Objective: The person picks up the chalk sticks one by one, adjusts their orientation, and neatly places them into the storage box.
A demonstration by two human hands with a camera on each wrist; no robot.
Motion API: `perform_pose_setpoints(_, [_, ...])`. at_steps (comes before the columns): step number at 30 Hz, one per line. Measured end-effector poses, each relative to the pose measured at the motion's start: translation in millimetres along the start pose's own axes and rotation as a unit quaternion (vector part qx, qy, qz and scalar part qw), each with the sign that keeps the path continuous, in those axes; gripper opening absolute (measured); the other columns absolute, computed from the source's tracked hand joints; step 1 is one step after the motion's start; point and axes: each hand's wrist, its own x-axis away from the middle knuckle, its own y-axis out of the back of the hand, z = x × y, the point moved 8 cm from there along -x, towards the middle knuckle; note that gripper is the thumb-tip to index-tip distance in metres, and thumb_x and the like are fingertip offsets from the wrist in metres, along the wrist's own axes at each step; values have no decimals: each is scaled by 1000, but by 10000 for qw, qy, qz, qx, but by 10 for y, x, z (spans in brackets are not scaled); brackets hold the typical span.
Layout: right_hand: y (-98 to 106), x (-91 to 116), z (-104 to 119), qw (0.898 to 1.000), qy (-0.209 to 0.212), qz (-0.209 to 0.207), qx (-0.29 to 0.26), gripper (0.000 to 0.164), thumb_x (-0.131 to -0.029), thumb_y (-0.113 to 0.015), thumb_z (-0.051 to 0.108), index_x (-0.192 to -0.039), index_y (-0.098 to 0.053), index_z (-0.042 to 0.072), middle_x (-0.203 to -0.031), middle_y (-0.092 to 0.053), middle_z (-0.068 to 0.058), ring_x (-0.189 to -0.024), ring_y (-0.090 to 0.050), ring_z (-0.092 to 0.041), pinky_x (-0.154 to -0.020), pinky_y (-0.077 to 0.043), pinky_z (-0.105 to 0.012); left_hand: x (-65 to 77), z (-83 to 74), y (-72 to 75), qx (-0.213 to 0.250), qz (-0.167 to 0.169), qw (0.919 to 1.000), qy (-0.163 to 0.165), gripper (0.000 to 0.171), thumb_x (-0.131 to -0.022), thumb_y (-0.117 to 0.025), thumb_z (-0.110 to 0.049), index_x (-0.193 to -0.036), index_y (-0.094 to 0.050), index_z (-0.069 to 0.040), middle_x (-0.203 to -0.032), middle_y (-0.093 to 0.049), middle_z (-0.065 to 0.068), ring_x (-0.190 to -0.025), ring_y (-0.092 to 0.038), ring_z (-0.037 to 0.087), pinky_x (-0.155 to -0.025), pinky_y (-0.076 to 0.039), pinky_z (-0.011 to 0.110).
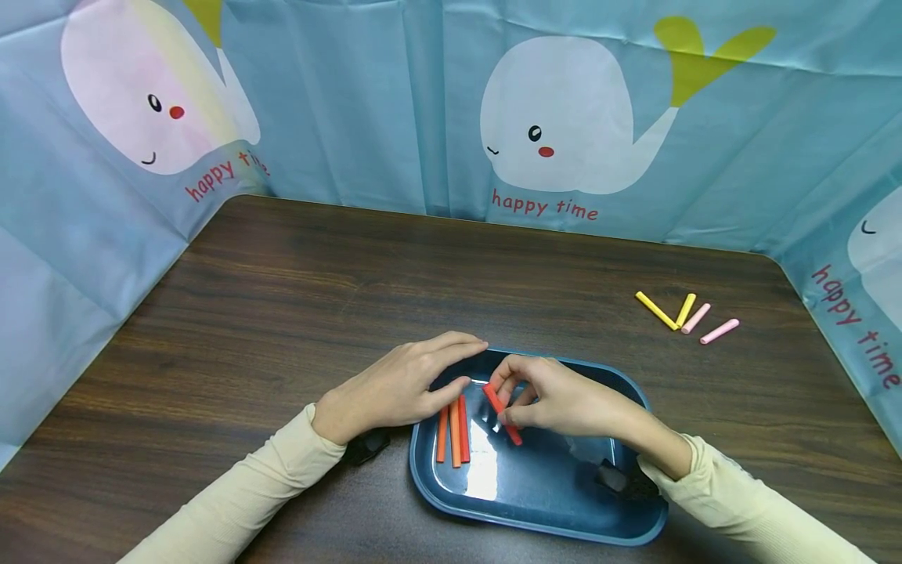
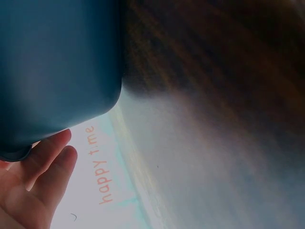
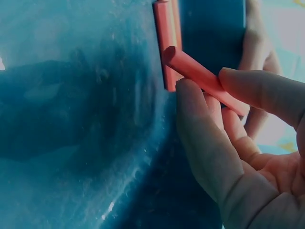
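Note:
In the head view my right hand pinches a red chalk stick between thumb and fingers, above the blue tray. The right wrist view shows this held chalk slanting across the others. Three chalk sticks lie side by side at the tray's left end: two orange, with an orange chalk in the middle, and a red chalk on the right. My left hand holds the tray's back left corner, its thumb inside over the chalks and fingers along the outside.
Two yellow chalk sticks and two pink chalk sticks lie on the dark wooden table, behind and right of the tray. A light blue curtain with printed whales stands along the table's back and sides.

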Motion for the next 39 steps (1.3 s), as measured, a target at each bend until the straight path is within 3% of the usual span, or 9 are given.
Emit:
perform_pose_setpoints(9, [-67,-65,-51,9997,-208,-41,-137,28,-88,-68,4,-113,-57,-1,-95,-65,-8,-65,-63,-13,-62,-59,-30,-3,0,2,71,39,10000,43,47,-99,-58,-24,-144,-52,-10,-144,-54,5,-122,-60,15,-102,-52,37])
perform_pose_setpoints(20, [-201,-148,-125,9969,-611,56,-500,28,-89,-68,2,-115,-56,-1,-91,-64,-7,-66,-67,-13,-61,-61,-32,2,-11,14,35,-6,10000,-20,48,-98,-58,-23,-143,-52,-9,-144,-54,6,-122,-61,16,-102,-52,38])
perform_pose_setpoints(39, [-260,-169,-172,9878,-945,279,-1207,38,-94,-58,-1,-128,-42,-1,-108,-58,-14,-69,-68,-15,-67,-62,-33,2,-5,16,75,-21,10000,-23,47,-99,-57,-24,-143,-52,-9,-143,-54,5,-123,-60,16,-103,-52,37])
